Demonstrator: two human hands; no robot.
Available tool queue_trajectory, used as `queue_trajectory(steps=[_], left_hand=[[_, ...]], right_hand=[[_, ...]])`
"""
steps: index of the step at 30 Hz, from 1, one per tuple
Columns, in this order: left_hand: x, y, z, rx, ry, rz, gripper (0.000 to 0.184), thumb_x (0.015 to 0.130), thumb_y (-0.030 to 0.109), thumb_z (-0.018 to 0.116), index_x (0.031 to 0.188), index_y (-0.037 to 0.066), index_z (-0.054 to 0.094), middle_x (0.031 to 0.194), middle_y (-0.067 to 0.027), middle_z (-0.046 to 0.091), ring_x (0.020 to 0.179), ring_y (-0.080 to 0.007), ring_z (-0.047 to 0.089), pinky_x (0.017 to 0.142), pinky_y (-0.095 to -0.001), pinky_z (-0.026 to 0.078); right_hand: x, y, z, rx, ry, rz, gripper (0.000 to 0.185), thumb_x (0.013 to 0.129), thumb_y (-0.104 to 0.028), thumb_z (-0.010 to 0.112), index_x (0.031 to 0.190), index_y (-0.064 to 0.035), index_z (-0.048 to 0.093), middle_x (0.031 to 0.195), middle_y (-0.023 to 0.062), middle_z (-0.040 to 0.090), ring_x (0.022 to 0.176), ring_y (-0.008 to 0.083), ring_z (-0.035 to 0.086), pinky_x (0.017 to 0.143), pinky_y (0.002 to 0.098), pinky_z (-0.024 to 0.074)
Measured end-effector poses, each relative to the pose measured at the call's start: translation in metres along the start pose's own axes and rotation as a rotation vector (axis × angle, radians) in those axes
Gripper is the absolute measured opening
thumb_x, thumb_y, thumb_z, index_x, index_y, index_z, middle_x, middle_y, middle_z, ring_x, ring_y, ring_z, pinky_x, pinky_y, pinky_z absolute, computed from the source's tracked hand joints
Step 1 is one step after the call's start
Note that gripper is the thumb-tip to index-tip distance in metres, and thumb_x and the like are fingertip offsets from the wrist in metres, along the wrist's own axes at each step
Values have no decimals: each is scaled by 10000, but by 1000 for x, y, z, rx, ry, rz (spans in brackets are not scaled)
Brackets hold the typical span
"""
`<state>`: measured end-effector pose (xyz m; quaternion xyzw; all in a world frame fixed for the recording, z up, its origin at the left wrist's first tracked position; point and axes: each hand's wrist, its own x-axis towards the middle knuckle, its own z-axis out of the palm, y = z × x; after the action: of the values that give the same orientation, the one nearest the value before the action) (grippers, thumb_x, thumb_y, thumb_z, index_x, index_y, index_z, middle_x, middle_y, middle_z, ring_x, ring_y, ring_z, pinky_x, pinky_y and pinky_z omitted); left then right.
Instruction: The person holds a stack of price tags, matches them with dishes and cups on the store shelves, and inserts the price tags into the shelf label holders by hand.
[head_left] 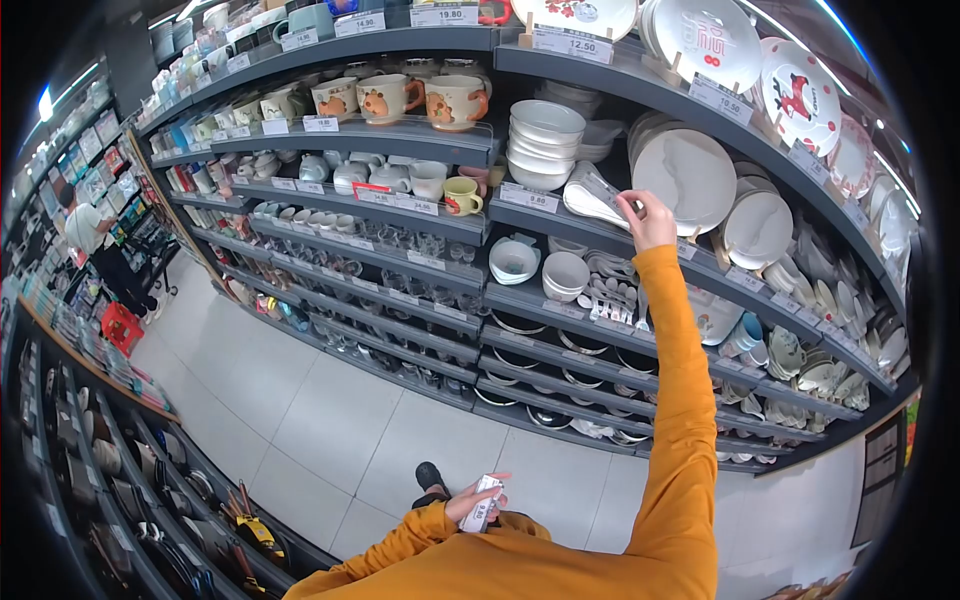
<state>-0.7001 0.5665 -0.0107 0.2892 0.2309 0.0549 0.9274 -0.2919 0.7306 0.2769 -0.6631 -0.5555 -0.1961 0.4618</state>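
My hands are well apart. My right hand (650, 218), out at two o'clock from the middle of my view, has thumb and fingertips pinched on the end of a clear strip (602, 190). The strip lies at that hand's ten o'clock, over white spoons (588, 207) on the shelf. My left hand (472, 502), down at six o'clock, is clamped around a white price label (482, 502) marked 9.80, near my body. From this hand, the strip lies well off at one o'clock. Around my right hand, stacked white bowls (545, 145) stand at ten o'clock, a large white plate (685, 185) at one, and a shelf tag (528, 198) at nine. Far off at nine o'clock, another person (88, 230) stands near a red stool (122, 328).
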Motion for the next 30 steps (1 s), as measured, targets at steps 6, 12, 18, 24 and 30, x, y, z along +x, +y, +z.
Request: queue_trajectory(steps=[6, 12, 18, 24, 30], left_hand=[[37, 10, 3, -107, 318, 295, 462, 943, 365, 523, 1291, 84, 407, 808, -45, 506, 521, -100, 438, 468, -246, 372], [63, 46, 16, 55, 466, 457, 447, 923, 301, 574, 1274, 61, 435, 753, -20, 517, 536, -83, 472, 479, -229, 389], [79, 32, 6, 46, 335, 369, 421, 959, 202, 503, 1352, 83, 415, 828, -40, 575, 722, -123, 582, 634, -248, 492], [68, 28, 22, -61, 195, 262, 425, 952, 117, 476, 1363, 103, 371, 887, -105, 578, 789, -224, 621, 729, -314, 545], [43, 0, 34, 68, 80, 42, 393, 930, 75, 492, 1308, 100, 389, 980, -106, 552, 782, -192, 610, 729, -309, 540]], right_hand=[[-132, -16, 10, 497, -117, 179, 120, 841, -136, 661, 908, -38, 647, 773, 29, 636, 646, 92, 544, 558, 247, 429], [-367, -78, 33, 959, -640, 1087, 127, 878, -171, 647, 941, -62, 638, 708, -26, 593, 511, 35, 458, 445, 196, 352], [-389, -80, 13, 1020, -800, 1168, 185, 878, -234, 652, 906, -52, 662, 735, -17, 615, 514, 30, 465, 448, 195, 361], [-290, 44, 8, 465, -354, 702, 103, 844, -141, 640, 864, -42, 662, 832, 46, 668, 602, 87, 569, 549, 255, 469], [-216, 140, 25, -319, -345, 422, 325, 791, -186, 663, 1097, -124, 571, 1117, 70, 555, 907, 353, 616, 769, 477, 485]])
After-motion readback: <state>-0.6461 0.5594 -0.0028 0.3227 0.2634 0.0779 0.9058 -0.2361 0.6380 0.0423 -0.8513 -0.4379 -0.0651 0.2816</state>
